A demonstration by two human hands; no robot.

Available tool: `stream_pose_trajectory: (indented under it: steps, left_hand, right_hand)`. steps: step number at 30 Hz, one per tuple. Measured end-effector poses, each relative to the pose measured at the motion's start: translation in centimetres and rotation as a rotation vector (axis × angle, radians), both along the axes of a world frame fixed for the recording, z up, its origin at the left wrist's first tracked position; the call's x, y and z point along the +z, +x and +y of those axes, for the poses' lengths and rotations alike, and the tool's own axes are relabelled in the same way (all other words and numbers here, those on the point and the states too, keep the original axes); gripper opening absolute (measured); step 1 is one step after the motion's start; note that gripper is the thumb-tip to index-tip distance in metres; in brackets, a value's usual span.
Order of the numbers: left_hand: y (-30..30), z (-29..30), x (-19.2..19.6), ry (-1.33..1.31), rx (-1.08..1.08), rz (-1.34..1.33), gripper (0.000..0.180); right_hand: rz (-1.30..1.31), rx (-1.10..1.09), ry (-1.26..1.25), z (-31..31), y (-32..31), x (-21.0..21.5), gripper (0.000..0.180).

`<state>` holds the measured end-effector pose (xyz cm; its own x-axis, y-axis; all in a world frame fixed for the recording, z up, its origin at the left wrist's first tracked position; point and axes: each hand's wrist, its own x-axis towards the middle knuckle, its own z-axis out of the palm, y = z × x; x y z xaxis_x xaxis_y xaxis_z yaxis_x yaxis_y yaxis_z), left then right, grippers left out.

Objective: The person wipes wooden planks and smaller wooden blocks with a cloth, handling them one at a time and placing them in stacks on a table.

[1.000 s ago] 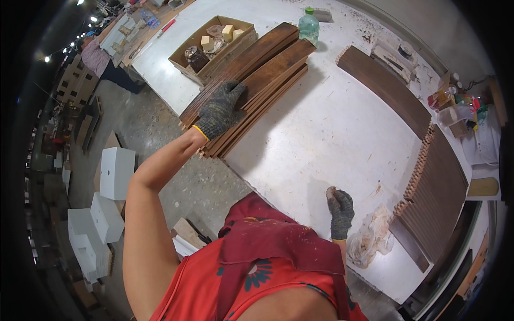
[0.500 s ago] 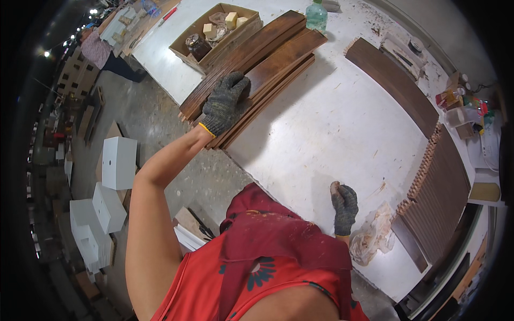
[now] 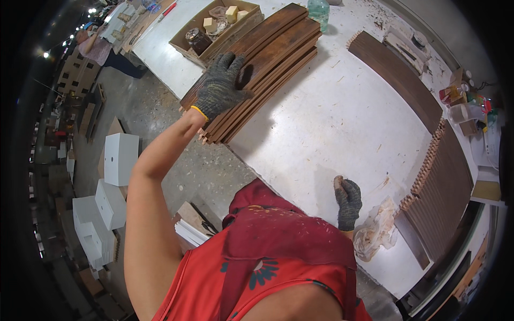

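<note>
A stack of curved dark-brown wooden slats lies at the far left of the white table, with small pegs at the near ends. My left hand, in a dark grey knit glove with a yellow cuff, rests on the stack's near part, fingers spread. Over the table's near right part is my right hand, gloved alike. Its fingers are curled, with a brownish tip showing at the top; whatever they hold, if anything, I cannot make out. Beside it lies crumpled clear plastic.
An open cardboard box with a dark jar and pale blocks stands behind the stack, near a greenish bottle. More curved slats line the table's right side. White panels stand on the floor at left; a person is beyond.
My left hand has shifted a little left and away from me along the stack, and its fingers have spread. The slats beneath now sit more evenly together. My right hand stays almost in place.
</note>
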<state>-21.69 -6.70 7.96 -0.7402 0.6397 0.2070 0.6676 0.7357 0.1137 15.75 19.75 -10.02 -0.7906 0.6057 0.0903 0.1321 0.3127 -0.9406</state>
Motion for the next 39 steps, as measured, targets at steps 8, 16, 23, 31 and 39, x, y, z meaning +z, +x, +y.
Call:
stream_pose_trajectory:
  steps: [8,16,23,31,39]
  left_hand:
    - [-0.7,-3.9,2.0,-0.269,0.034,-0.080,0.111]
    - [-0.4,-6.2,1.0,-0.099,0.018,-0.172,0.115]
    - [-1.3,-6.3,1.6,-0.140,-0.007,-0.281,0.120]
    - [-2.8,-7.7,0.9,-0.076,0.021,-0.440,0.126]
    - [-3.3,-6.9,2.6,-0.166,0.077,-0.601,0.131]
  right_hand:
    - [-0.318,-0.075,0.500,-1.1,-0.1,1.7,0.044]
    - [-0.758,-0.278,0.988,4.0,10.9,6.0,0.063]
    - [-0.697,-0.422,0.726,5.2,15.4,1.8,0.039]
    - [0.071,0.020,0.343,6.0,-10.4,15.7,0.038]
    - [0.201,0.497,1.009,-5.4,-39.9,15.0,0.017]
